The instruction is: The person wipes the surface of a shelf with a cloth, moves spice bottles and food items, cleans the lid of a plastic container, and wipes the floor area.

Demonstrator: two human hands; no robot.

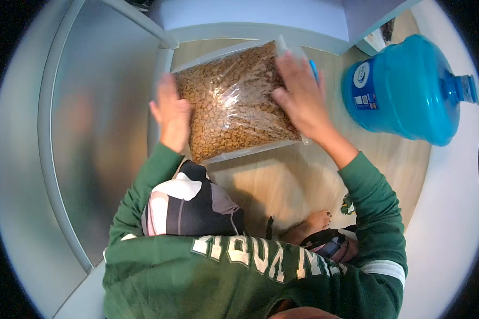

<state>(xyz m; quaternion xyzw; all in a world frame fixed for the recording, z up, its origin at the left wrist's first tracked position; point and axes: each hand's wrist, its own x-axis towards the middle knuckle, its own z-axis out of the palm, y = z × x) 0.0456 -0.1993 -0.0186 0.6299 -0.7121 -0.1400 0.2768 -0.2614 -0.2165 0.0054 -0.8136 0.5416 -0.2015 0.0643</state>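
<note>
A large clear plastic bag [231, 107] full of small brown kibble-like pieces lies on its side on the wood-look floor [303, 179]. At its left edge is my left hand [173, 113], slightly blurred, with the thumb apart from the fingers and nothing gripped. My right hand [303, 93] is spread over the bag's right end, palm towards the plastic; whether it presses on it I cannot tell. Just beyond those fingers shows a small bright blue item [313, 71], mostly hidden by the hand.
To the right lies a big translucent blue water jug [403, 91] on its side, bearing a label. A frosted, metal-framed panel [99, 119] borders the left, and a white cabinet base [255, 24] stands behind the bag. My knee [195, 203] is close to its near edge.
</note>
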